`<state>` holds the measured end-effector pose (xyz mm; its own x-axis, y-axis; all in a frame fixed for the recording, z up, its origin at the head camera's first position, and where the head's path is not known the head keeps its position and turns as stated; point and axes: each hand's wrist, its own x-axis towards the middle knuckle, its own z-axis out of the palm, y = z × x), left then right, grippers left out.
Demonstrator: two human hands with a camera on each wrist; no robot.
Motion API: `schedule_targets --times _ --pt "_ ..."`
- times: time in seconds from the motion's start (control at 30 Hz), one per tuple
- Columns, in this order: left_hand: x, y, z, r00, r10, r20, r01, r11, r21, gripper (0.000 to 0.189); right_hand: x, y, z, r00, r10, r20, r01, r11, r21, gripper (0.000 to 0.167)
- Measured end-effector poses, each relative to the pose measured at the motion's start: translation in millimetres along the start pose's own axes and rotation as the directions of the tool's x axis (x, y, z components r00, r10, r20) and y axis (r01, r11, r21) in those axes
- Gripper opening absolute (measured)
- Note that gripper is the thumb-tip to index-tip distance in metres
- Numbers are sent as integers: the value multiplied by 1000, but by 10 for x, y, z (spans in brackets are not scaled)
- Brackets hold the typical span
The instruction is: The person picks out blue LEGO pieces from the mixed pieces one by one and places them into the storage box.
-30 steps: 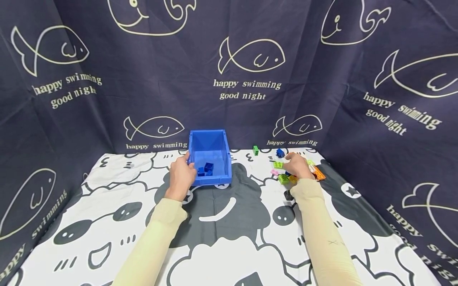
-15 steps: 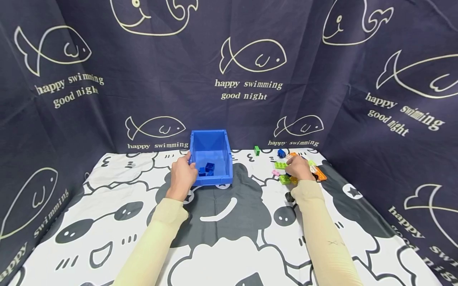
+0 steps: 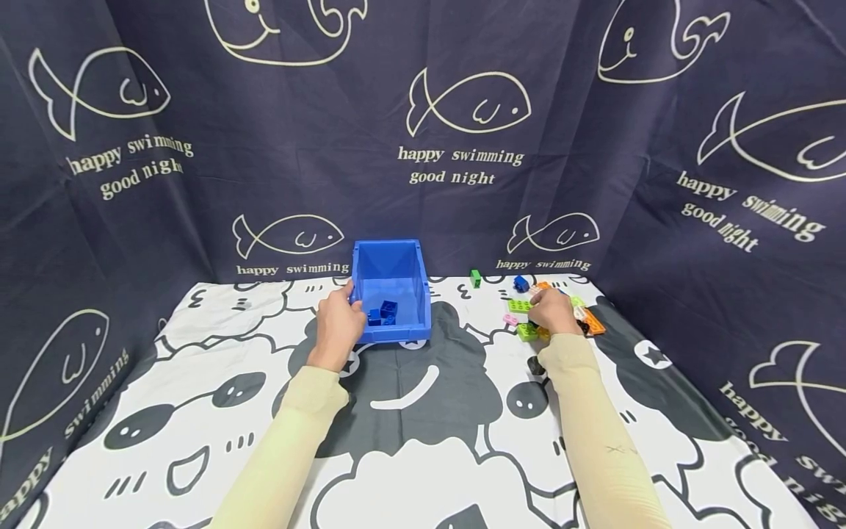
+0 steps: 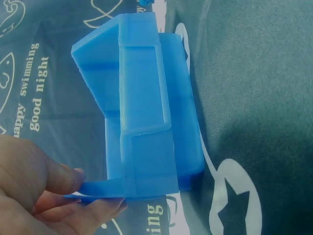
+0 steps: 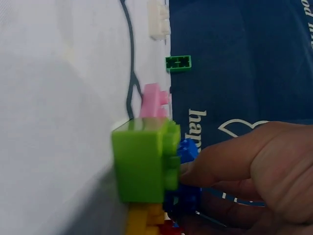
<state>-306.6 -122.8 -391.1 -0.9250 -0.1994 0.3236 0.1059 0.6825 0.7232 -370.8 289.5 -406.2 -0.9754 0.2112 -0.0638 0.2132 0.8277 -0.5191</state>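
A blue plastic bin (image 3: 426,294) stands at the back middle, several blue bricks (image 3: 388,309) in it. My left hand (image 3: 338,323) pinches its left wall between thumb and fingers; the left wrist view shows the same grip on the bin (image 4: 146,88). To the right, my right hand (image 3: 554,311) is down in a pile of coloured bricks. There, in the right wrist view, its thumb (image 5: 220,159) and fingers close around a dark blue brick (image 5: 182,199), partly hidden. A light green brick (image 5: 139,161) stands right in front of the thumb.
Around the right hand lie a lime brick (image 3: 519,306), a pink brick (image 3: 511,320) and an orange piece (image 3: 593,321). Behind them are another blue brick (image 3: 521,283) and a green brick (image 3: 476,278). A dark printed curtain (image 3: 463,213) closes off the back.
The right hand's fingers have drawn in and lowered slightly into the pile. The left hand keeps its hold on the bin, and the head view has shifted a little.
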Motion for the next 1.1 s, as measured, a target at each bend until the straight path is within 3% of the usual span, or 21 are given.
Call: schedule_targets --times 0.17,0.4,0.63,0.87,1.1 --pt "-4 1 -2 1000 -6 1 6 1000 -8 51 -64 -84 -62 997 -38 -62 37 999 -16 43" --pt "-8 -11 6 1000 -7 -3 7 1000 -6 50 -177 -228 -174 985 -89 -147 96 994 42 43" --pt "-11 -15 1 1000 3 -5 -3 1000 -14 52 -227 -330 -227 947 -194 -254 211 977 38 41" --pt "-11 -15 2 1000 -10 1 10 1000 -14 52 -280 -452 -234 927 -207 -311 250 963 105 42" --pt "-8 -16 4 1000 -11 4 11 1000 -12 52 -374 -625 -269 885 -281 -371 338 936 96 40"
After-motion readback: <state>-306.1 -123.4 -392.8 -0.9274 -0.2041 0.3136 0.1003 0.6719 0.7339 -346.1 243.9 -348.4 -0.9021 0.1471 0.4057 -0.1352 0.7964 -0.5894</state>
